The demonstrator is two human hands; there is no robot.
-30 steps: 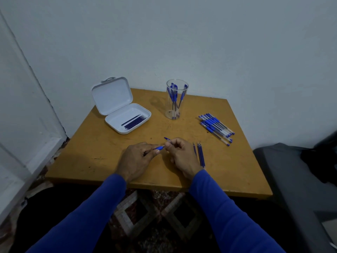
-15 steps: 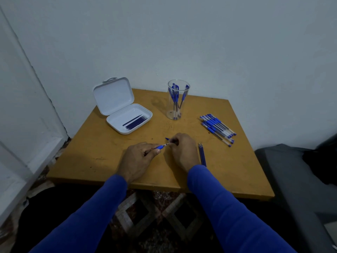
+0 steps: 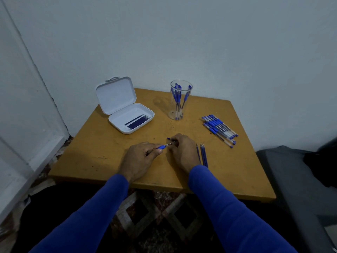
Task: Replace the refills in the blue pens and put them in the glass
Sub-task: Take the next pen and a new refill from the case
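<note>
Fingers of my left hand [image 3: 139, 157] grip the blue pen [image 3: 162, 147], while my right hand [image 3: 182, 151] pinches its tip beside loose refills [image 3: 202, 155].

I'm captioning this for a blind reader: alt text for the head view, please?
Both hands, left and right, hold a blue pen over a yellow table. Behind stand a glass of pens, an open white case and loose pens.
</note>
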